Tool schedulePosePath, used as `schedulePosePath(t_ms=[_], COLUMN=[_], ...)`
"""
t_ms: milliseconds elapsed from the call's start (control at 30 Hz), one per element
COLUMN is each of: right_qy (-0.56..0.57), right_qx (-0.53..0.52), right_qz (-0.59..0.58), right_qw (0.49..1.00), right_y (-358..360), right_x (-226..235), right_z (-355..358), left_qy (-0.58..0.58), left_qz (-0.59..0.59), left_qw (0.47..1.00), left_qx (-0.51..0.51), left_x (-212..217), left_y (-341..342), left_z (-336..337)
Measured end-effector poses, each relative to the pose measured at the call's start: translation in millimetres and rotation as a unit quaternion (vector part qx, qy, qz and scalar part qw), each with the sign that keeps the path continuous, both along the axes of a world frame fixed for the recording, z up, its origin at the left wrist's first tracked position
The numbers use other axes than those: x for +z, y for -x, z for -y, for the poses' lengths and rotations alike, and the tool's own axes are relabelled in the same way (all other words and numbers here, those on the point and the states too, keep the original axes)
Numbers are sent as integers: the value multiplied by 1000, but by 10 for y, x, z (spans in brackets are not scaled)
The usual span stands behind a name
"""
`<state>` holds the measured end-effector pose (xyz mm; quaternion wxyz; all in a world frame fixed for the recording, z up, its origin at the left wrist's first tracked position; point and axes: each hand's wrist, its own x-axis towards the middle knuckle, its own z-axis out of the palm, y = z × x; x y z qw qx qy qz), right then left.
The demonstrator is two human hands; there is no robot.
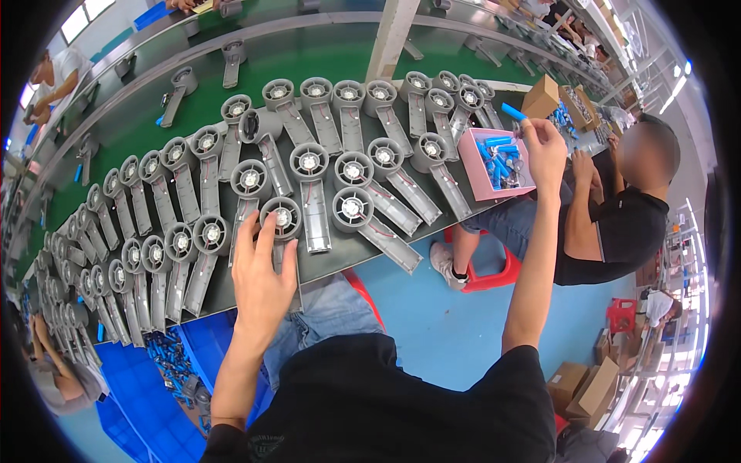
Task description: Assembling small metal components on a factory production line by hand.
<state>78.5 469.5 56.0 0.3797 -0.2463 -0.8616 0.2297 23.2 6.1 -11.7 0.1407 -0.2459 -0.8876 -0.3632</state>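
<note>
Right hand (544, 147), at 2 o'clock from frame centre, pinched a blue cell (512, 112) by one end, just past the pink box's (472, 166) 12 o'clock side. Left hand (262, 282), 8 o'clock, had fingers spread at a grey fan (281, 219). Judged risks: end-only grip might let the cell pivot and drop; a careless left-hand tug might slide the fan off the table (347, 251) toward 6 o'clock.

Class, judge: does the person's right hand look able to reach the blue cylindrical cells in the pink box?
Probably yes: the right hand is close and the open pink box leaves the blue cylindrical cells uncovered, though that hand holds another cell.
</note>
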Motion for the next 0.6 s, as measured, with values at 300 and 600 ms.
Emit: schedulePosePath(t_ms=[300, 600], right_qy=[56, 51], right_qx=[26, -126], right_qz=[107, 127], right_qw=[992, 983], right_y=[-143, -108], right_x=[-299, -408], right_z=[-296, -311], left_qy=[-1, -9], left_qz=[-2, 8], left_qw=[1000, 1000], left_qx=[5, -1], left_x=[146, 207], left_y=[1, 20], left_z=[49, 26])
